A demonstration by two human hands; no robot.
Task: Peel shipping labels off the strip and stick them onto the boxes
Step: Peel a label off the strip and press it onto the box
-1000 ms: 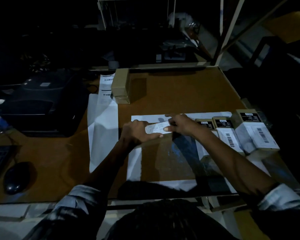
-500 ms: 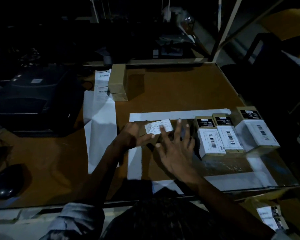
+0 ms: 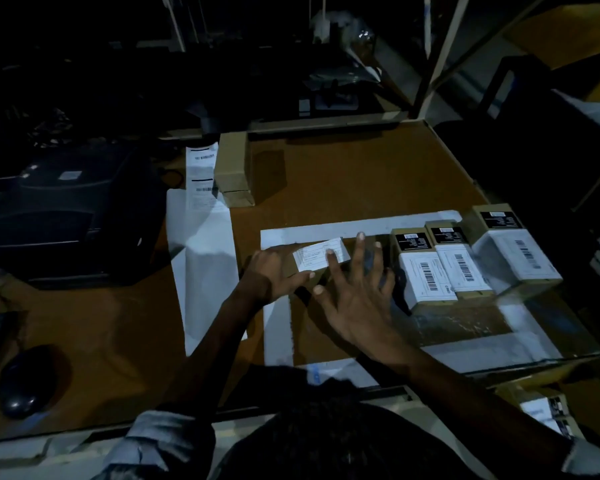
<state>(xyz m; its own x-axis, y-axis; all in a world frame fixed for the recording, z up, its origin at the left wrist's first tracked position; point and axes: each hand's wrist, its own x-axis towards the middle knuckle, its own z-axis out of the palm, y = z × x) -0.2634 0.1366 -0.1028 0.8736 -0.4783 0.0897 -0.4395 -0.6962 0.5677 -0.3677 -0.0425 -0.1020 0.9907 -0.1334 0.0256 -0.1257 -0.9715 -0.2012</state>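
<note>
- The left hand (image 3: 278, 271) grips a small brown box (image 3: 293, 271), thumb along its near side; in the dim light the box is mostly hidden under the hand, so its exact outline is hard to make out.
- A white shipping label (image 3: 321, 254) lies on top of that box, its right end reaching past the left hand.
- The right hand (image 3: 357, 296) is spread flat with straight fingers, holding nothing; one fingertip (image 3: 330, 252) presses on the label.
- Just right of the spread hand stand three labelled boxes (image 3: 426, 268) side by side, touching, each with a white barcode label on top.
- Under the hands lies a white-bordered mat (image 3: 278, 327) on the brown table (image 3: 361, 174).
- Left of the grip runs the label strip (image 3: 205, 261), its far end carrying printed labels.
- Beyond the strip's far end sit plain cardboard boxes (image 3: 234, 171).
- Further left are a dark printer (image 3: 66, 209) and, nearer the person, a mouse (image 3: 25, 382).
</note>
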